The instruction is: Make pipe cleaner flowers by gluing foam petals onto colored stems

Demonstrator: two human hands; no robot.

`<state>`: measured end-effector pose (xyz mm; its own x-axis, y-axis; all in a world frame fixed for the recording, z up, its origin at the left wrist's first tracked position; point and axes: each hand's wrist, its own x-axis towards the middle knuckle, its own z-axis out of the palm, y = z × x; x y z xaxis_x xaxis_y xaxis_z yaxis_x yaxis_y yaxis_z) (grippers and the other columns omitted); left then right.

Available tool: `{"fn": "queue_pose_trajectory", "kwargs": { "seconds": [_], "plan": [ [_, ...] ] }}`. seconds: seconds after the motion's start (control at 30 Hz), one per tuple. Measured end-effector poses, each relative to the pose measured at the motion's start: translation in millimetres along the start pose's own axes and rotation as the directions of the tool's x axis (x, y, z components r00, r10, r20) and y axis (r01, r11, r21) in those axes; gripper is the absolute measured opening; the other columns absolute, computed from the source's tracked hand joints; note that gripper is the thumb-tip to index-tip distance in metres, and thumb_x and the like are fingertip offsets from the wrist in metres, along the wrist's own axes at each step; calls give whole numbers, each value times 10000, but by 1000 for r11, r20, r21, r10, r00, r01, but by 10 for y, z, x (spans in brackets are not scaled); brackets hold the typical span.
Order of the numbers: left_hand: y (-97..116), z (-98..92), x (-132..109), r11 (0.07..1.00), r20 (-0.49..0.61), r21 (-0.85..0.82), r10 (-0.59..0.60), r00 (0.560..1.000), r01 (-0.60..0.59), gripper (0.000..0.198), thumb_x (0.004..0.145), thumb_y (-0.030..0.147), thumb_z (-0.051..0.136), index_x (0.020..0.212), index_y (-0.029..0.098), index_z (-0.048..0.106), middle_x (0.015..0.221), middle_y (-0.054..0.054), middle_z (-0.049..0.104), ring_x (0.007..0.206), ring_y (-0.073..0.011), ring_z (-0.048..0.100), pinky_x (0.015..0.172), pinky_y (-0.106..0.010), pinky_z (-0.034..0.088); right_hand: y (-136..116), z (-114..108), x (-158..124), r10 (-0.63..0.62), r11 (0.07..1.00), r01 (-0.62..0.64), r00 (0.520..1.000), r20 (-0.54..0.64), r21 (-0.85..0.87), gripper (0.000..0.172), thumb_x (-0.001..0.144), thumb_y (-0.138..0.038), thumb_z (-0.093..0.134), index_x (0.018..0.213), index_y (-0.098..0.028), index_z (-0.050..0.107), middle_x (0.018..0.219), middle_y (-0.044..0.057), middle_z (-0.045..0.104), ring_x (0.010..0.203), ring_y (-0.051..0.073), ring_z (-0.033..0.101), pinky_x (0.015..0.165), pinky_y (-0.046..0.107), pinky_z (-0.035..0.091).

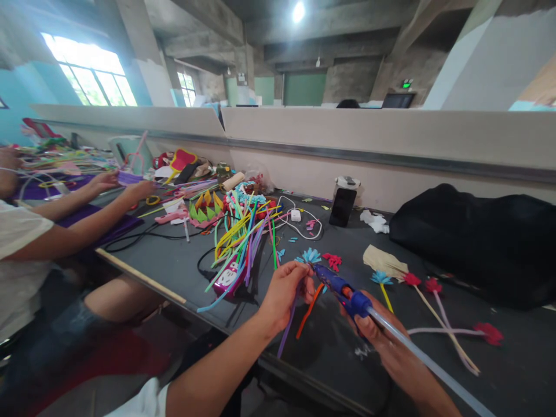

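Observation:
My left hand [286, 289] pinches a purple chenille stem [286, 330] near its upper end, the lower end hanging toward the table edge. My right hand [384, 339] grips a blue hot glue gun [336, 285], with a long clear glue stick [428, 362] trailing out of its back. The gun's nozzle is right by my left fingertips; whether it touches the stem is hidden. Just behind the fingers lie light blue petal pieces [310, 255] and red petal pieces [332, 262]. An orange stem [309, 313] rests between my hands.
Flowers on stems, one blue [381, 278] and several red [489, 334], lie at right beside a black bag [469, 243]. A phone [343, 207] stands at the back. Colored chenille stems [238, 237] are heaped left of center. Another person's hands [139, 191] work at far left.

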<state>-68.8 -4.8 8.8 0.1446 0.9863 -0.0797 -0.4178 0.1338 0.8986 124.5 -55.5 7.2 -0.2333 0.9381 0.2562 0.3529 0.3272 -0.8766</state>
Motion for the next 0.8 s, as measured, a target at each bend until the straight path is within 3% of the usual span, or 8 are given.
{"fn": "queue_pose_trajectory", "kwargs": {
  "seconds": [0.67,0.8],
  "plan": [
    [-5,-28,11,999,5,-27,22,1000,-22,167,790,298,546,726,147,581,481,12,576,376,-93,480,430,-208,359,44,-39,-7,-21,999,20,999,-28,-41,301,894,-468,472,1001,-235,629,837,33,702,763,194,662,667,234,532],
    [-2,-29,13,999,-1,-24,29,1000,-29,172,793,300,546,727,146,585,478,13,573,382,-93,485,434,-209,348,89,-25,-27,45,999,-45,998,-34,19,313,883,-475,494,1031,-248,650,906,40,710,780,201,666,660,242,541]
  ]
}}
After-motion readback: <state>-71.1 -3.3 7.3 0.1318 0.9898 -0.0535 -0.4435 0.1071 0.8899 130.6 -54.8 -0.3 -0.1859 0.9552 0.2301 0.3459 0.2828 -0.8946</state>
